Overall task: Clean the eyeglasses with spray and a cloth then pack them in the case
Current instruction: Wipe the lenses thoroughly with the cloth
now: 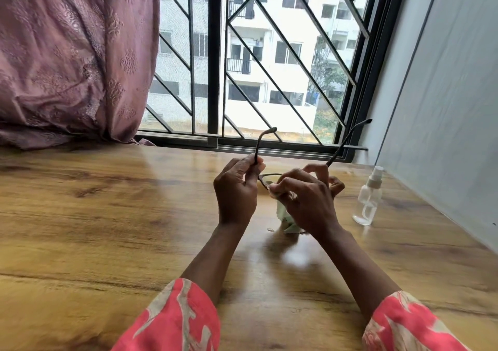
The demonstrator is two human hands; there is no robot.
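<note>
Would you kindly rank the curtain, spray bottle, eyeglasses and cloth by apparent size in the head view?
1. Curtain, by far the largest.
2. Eyeglasses and spray bottle: look alike, since the hands hide part of the frame.
3. Cloth, smallest, though mostly hidden.

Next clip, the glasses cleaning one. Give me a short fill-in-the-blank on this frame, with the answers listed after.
1. The left hand pinches the glasses by one ____.
2. The right hand rubs a lens with a pale green ____.
3. The spray bottle stands on the table to the ____ of both hands.
4. Behind the table, left of the window, hangs a pink ____.

Answers: temple arm; cloth; right; curtain
</note>
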